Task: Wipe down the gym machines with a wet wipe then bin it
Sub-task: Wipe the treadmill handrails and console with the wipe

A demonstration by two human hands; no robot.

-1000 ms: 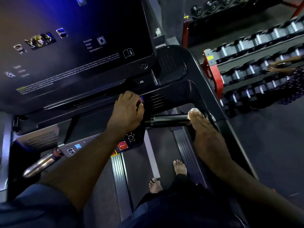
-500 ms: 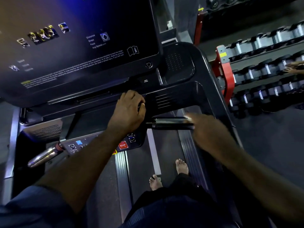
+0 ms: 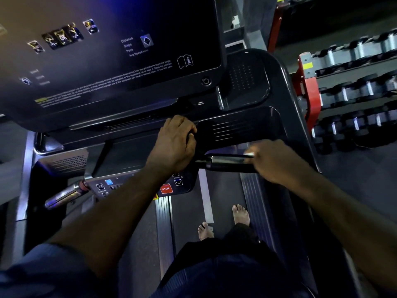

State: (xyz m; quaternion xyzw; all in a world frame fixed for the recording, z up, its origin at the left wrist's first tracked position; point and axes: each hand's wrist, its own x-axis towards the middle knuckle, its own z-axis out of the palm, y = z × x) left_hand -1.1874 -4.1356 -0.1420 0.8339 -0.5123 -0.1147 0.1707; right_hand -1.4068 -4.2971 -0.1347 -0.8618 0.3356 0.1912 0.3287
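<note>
White wipe [image 3: 248, 150] — under right grip [image 3: 271, 162]

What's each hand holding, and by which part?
Right hand wraps the handlebar at its outer end, a pale blur, likely the wet wipe, under its fingers. Left hand grips a dark part of the treadmill console beside the bar's inner end.

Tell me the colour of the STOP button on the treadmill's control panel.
Red, with white lettering. The STOP button shows best in the head view, its only view.
</note>
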